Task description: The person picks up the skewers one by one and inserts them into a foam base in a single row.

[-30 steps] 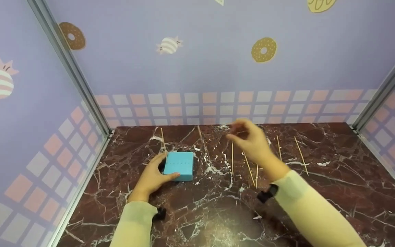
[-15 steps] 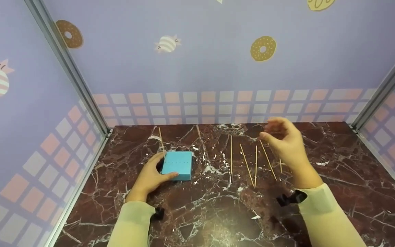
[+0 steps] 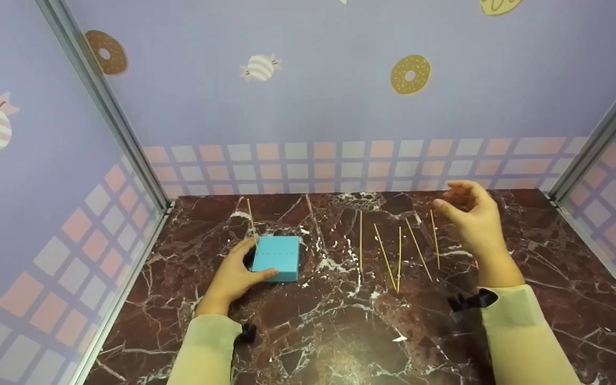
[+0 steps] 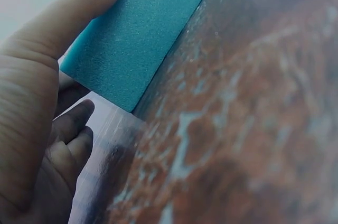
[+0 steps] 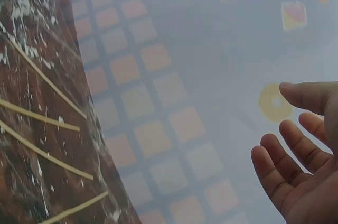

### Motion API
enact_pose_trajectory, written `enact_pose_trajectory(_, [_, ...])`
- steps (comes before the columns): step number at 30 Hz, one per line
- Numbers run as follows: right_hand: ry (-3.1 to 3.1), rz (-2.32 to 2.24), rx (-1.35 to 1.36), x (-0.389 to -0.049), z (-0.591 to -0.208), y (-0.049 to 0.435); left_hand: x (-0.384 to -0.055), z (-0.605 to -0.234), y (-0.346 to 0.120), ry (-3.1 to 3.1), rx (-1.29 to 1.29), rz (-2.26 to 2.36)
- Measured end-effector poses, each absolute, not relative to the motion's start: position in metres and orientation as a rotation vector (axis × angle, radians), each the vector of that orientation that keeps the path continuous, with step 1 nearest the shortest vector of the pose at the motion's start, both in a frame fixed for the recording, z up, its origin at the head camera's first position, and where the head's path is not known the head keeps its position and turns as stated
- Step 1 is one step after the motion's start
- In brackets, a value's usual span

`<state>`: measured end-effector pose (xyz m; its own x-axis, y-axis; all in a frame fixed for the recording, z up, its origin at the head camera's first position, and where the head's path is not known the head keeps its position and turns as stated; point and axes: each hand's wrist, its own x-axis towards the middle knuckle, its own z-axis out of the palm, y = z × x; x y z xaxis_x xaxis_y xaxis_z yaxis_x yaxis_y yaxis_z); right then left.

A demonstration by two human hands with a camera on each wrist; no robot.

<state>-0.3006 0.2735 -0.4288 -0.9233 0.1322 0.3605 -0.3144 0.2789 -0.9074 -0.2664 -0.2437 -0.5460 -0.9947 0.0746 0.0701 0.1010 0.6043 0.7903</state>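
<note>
A light blue foam block (image 3: 277, 259) with a row of small holes across its top sits on the table. One thin wooden stick (image 3: 251, 219) stands up from the left end of that row. My left hand (image 3: 236, 275) grips the block from the left, thumb along its near side; the left wrist view also shows the thumb (image 4: 79, 10) on it. Over on the right, my right hand (image 3: 476, 227) is held above the table with loosely bent fingers and nothing in them. Several wooden sticks (image 3: 361, 243) lie apart between block and right hand, one partly hidden behind that hand.
The dark red marble-patterned table (image 3: 329, 331) carries white flecks and a small white scrap (image 3: 399, 338). A purple patterned wall (image 3: 329, 107) closes the back, with side panels left and right joined by metal posts (image 3: 99, 101).
My right hand has moved right, away from the block and across the sticks, uncovering several of them. The left hand stays on the block, and the stick in it still stands.
</note>
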Motion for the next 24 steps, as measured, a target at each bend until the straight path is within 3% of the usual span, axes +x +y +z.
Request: enact_pose_trajectory(24, [-2.475,1.77,-0.327,-0.335,-0.492,0.349,-0.266,-0.545,-0.245,-2.815,-0.146,-1.352])
